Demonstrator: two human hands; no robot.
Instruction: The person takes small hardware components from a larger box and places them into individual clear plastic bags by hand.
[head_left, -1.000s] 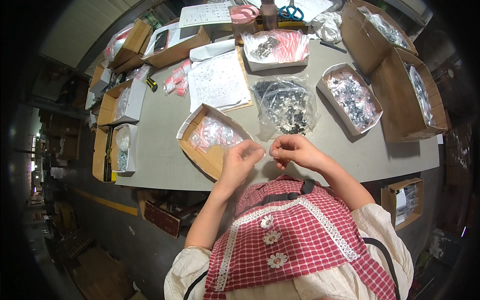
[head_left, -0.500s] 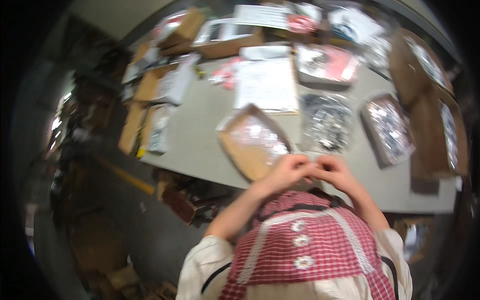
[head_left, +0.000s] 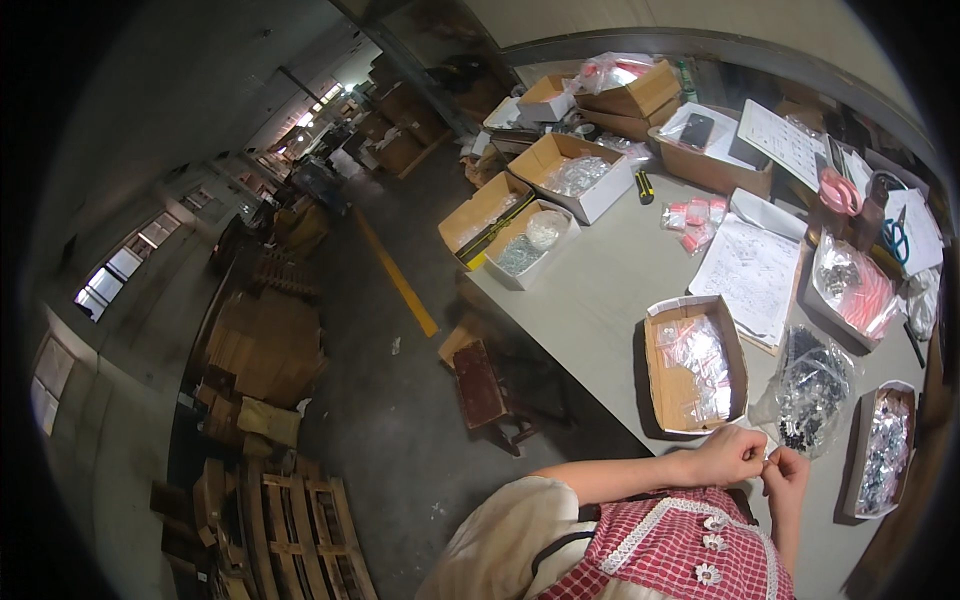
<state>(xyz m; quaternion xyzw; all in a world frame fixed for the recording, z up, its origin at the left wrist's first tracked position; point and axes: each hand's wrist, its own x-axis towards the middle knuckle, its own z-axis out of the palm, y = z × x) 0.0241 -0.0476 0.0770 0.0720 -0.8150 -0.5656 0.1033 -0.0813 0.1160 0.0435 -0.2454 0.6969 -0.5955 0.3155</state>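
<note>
My left hand (head_left: 732, 457) and my right hand (head_left: 786, 471) meet at the table's near edge, fingertips pinched close together. A small pale bit shows between them, too small to name. Just beyond my left hand is an open cardboard box (head_left: 674, 398) holding small clear plastic bags. Past my right hand lies a clear plastic bag of small black parts (head_left: 806, 395). Further right stands a narrow cardboard tray (head_left: 857, 470) of shiny, bagged small parts.
Papers on a clipboard (head_left: 752, 265) lie behind the box, beside small red-and-clear bags (head_left: 692, 220). White boxes of small parts (head_left: 600, 205) line the table's left edge. Scissors (head_left: 896, 236) stand at the far right. A dark red stool (head_left: 482, 385) and wooden pallets (head_left: 300, 530) are on the floor.
My view has swung left, so the table now sits to the right and more of the floor shows. Both hands stay pinched together near the box.
</note>
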